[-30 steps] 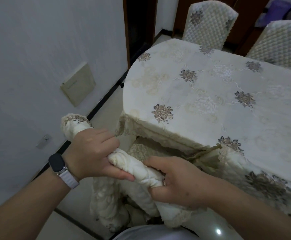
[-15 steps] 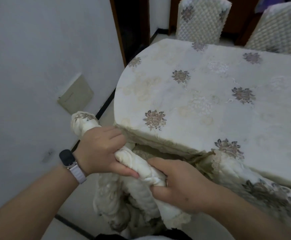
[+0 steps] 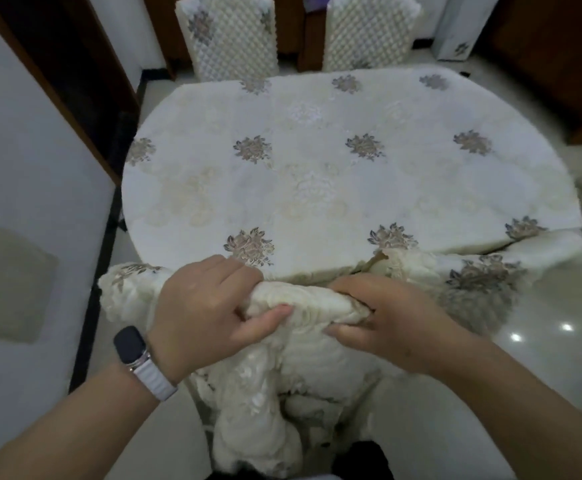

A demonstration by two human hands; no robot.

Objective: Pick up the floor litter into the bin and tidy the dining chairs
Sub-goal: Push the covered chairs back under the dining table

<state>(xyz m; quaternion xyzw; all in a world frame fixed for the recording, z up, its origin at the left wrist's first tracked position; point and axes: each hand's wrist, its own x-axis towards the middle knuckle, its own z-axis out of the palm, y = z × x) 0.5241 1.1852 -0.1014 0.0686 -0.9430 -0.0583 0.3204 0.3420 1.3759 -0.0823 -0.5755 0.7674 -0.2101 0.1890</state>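
Observation:
A dining chair with a cream embroidered cover (image 3: 268, 403) stands right below me, its back against the near edge of the oval table (image 3: 317, 174). My left hand (image 3: 202, 313), with a dark watch on the wrist, and my right hand (image 3: 390, 327) both grip the padded top rail of the chair back (image 3: 310, 299). The seat of this chair is hidden under the table's cloth. Two more quilted, cream-covered chairs (image 3: 230, 36) (image 3: 369, 32) stand at the table's far side. No floor litter or bin is in sight.
A white wall with a beige panel (image 3: 8, 285) runs along the left, with a dark doorway (image 3: 85, 64) beyond it. Another covered chair back (image 3: 511, 271) leans at the table's near right. Glossy pale floor tiles (image 3: 559, 341) lie to the right.
The view has swung right until I face the table squarely. Both hands kept their grip, and the chair back now sits straight and close against the table's near edge.

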